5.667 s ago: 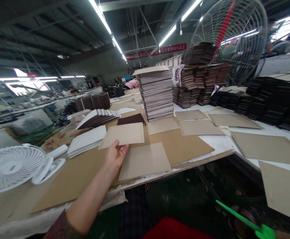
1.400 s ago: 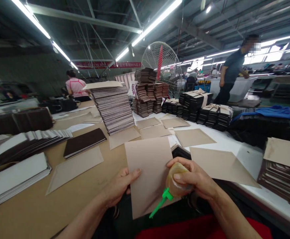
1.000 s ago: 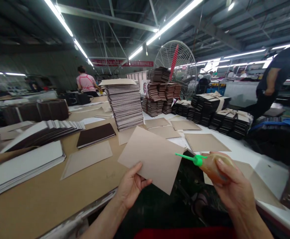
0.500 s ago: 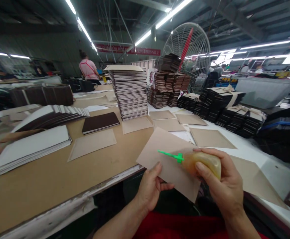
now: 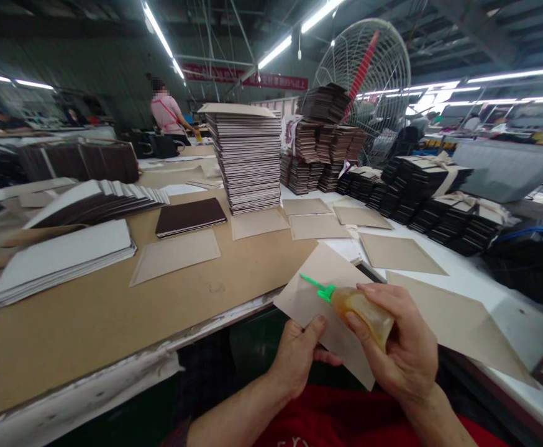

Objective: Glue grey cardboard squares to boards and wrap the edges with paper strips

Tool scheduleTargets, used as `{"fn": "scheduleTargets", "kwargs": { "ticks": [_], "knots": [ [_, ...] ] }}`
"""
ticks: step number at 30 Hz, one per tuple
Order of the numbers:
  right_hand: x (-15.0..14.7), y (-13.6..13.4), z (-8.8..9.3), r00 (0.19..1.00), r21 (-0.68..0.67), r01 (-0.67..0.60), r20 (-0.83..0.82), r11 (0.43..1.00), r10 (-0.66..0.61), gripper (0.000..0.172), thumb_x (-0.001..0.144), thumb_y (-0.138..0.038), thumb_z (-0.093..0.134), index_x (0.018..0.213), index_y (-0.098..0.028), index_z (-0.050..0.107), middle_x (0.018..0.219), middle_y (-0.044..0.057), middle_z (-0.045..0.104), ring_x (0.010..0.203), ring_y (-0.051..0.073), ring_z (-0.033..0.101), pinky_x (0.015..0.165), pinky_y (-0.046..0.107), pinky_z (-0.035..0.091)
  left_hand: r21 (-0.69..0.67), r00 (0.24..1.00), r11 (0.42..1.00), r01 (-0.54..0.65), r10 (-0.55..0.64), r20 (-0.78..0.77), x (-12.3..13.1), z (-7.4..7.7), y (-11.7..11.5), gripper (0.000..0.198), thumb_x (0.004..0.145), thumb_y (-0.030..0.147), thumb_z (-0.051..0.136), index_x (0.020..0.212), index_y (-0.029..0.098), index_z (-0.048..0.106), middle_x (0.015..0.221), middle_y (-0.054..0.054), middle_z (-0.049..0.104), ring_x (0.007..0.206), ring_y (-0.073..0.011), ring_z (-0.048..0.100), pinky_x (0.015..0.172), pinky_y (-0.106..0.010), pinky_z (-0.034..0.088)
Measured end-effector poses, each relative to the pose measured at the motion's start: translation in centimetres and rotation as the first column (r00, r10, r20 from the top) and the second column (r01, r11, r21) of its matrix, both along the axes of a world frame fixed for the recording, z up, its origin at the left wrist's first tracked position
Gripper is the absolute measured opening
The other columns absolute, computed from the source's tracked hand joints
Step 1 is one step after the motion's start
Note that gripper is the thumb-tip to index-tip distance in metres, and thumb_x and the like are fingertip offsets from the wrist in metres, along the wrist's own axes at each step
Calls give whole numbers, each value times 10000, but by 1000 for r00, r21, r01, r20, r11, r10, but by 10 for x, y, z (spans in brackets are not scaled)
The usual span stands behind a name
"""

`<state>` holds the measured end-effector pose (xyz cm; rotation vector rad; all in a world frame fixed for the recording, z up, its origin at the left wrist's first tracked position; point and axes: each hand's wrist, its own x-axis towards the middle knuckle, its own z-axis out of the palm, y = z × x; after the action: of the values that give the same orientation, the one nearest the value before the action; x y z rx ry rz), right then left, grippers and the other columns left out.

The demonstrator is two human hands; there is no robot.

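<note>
One squeeze bottle (image 5: 367, 313) above one beige panel (image 5: 306, 302)

Our left hand (image 5: 292, 357) pinches the panel's near-left edge, thumb on top, other fingers beneath. Our right hand (image 5: 404, 338) wraps the bottle, its one green nozzle (image 5: 325, 292) pointing left; we cannot tell whether its tip touches. We count at least seven loose panels (image 5: 402, 253) beyond and one tall stack (image 5: 250, 161) far off.
</note>
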<state>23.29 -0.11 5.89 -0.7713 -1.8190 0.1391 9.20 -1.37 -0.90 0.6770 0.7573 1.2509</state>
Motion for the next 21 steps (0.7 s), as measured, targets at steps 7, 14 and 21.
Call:
{"fn": "scheduleTargets", "kwargs": {
  "ticks": [7, 14, 21],
  "knots": [
    [-1, -12, -7, 990, 77, -15, 144, 997, 4, 552, 714, -61, 660, 1225, -182, 490, 1119, 135, 554, 982, 251, 570, 719, 364, 498, 3, 998, 998, 59, -59, -9, -1, -5, 1, 373, 810, 418, 619, 1029, 119, 653, 817, -87, 679, 620, -156, 615, 492, -235, 539],
    [-1, -18, -4, 966, 57, -77, 251, 995, 60, 587, 723, -43, 614, 1274, -178, 463, 1122, 142, 552, 964, 239, 578, 690, 338, 505, 6, 998, 999, 53, -52, -40, 2, -9, 2, 324, 756, 427, 670, 908, 141, 678, 737, -50, 667, 583, -146, 594, 480, -220, 507],
    [-3, -24, -5, 949, 50, -118, 301, 992, 98, 609, 711, -10, 601, 1284, -152, 451, 1113, 144, 551, 945, 219, 575, 669, 313, 494, 52, 998, 998, 25, -22, -59, 3, -10, 2, 237, 759, 352, 672, 868, 142, 674, 794, -54, 681, 682, -161, 611, 606, -246, 521]
  ]
}}
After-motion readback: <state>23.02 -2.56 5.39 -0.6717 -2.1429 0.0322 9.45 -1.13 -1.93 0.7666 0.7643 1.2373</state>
